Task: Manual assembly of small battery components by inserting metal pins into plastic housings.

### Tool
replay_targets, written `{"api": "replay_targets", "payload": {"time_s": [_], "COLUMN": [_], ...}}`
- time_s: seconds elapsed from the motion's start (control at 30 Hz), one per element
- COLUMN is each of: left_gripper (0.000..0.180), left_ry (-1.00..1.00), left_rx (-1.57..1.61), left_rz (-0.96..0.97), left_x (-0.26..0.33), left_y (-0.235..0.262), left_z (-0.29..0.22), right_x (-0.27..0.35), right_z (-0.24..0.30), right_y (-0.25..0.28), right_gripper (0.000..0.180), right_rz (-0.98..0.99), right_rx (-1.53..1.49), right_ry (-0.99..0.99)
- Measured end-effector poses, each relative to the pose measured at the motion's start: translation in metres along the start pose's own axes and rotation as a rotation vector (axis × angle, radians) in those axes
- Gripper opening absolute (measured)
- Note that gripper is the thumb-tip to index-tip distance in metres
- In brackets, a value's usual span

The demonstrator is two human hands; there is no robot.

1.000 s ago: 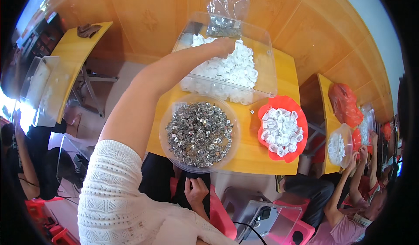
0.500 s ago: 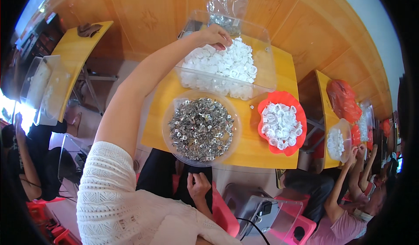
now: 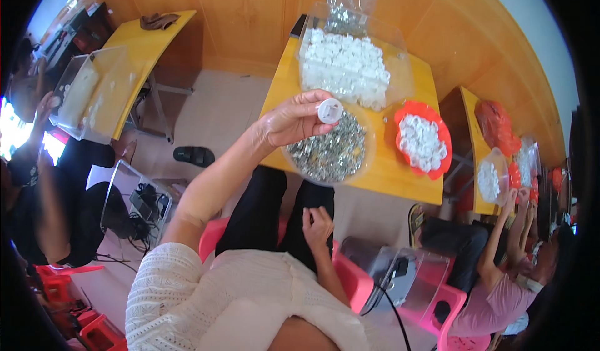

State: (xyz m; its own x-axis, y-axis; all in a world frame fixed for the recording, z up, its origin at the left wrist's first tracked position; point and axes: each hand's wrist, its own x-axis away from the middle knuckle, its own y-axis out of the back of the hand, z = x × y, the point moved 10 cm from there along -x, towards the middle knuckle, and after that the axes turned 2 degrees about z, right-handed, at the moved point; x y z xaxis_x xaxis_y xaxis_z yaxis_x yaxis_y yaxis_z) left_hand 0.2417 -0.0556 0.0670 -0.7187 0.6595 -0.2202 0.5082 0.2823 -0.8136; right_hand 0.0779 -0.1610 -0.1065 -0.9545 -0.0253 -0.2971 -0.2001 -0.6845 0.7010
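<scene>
My left hand [image 3: 292, 120] is raised over the near edge of the table, pinching a round white plastic cap [image 3: 330, 111] between thumb and fingers. The cap's hollow side, with a small shape inside, faces up. Beneath and beyond the hand stands a clear round tub [image 3: 370, 157] full of small shiny metal pieces [image 3: 334, 151]. Loosely curled above my dark-trousered lap, my right hand [image 3: 319, 227] hides whatever may be inside its fingers. Behind the tub is a clear box [image 3: 403, 79] heaped with white plastic pieces [image 3: 347, 63].
A red scalloped bowl [image 3: 445, 140] of white plastic parts sits at the table's right. A clear bag [image 3: 350, 7] stands behind the box. Other people work at yellow tables on both sides. A pink stool [image 3: 459, 298] and a black cable [image 3: 395, 310] are at lower right.
My left hand has come back from the white pieces in the box toward me, now showing a white cap in its fingers. The view has shifted; my right hand stays at my lap.
</scene>
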Motion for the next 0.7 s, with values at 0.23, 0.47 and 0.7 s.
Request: {"api": "replay_targets", "payload": {"time_s": [0.23, 0.47, 0.7], "left_gripper": [0.022, 0.021, 0.029], "left_ry": [-0.047, -0.117, -0.094], "left_rx": [0.060, 0.223, 0.244], "left_rz": [-0.062, -0.099, -0.228], "left_x": [0.076, 0.123, 0.143], "left_y": [-0.001, 0.012, 0.016], "left_z": [0.053, 0.080, 0.102], "right_x": [-0.003, -0.053, -0.136], "right_z": [0.004, 0.049, 0.054], "right_y": [0.027, 0.107, 0.096], "right_gripper": [0.014, 0.007, 0.009], "right_rz": [-0.007, -0.207, -0.059], "right_rx": [-0.287, -0.212, 0.017], "right_ry": [-0.086, -0.054, 0.096]}}
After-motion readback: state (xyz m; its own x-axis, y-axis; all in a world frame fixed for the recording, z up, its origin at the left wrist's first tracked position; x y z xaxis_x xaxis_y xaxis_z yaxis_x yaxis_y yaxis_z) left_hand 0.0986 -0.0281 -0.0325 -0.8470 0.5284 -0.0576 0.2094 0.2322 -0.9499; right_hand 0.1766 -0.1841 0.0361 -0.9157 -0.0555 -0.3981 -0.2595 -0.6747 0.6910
